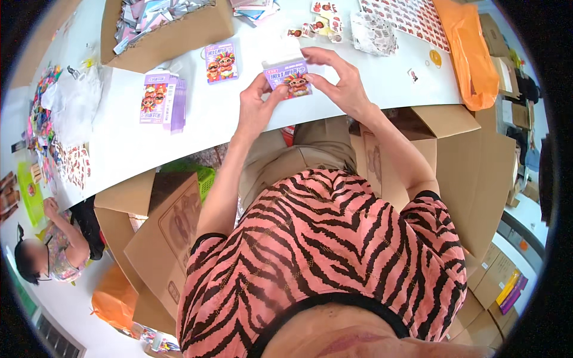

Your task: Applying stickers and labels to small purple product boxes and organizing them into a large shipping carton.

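A small purple card box (289, 82) with cartoon figures on its front is held between my two hands over the table's near edge. A white part stands up at its far end, perhaps an open flap. My left hand (258, 106) grips the left side, its thumb across the lower front. My right hand (339, 82) has its thumb on the right edge and its fingers curled by the white part. To the left a matching purple box (221, 63) lies flat on the table. Farther left is a stack of such boxes (156, 102). What is inside the held box is hidden.
A cardboard box (170, 37) full of flat packets stands on the white table (227, 113) at the back left. Clear bags (374, 33), sticker sheets (412, 18) and an orange bag (468, 53) lie right. Open cartons (158, 238) flank my legs. Another person (62, 250) sits at left.
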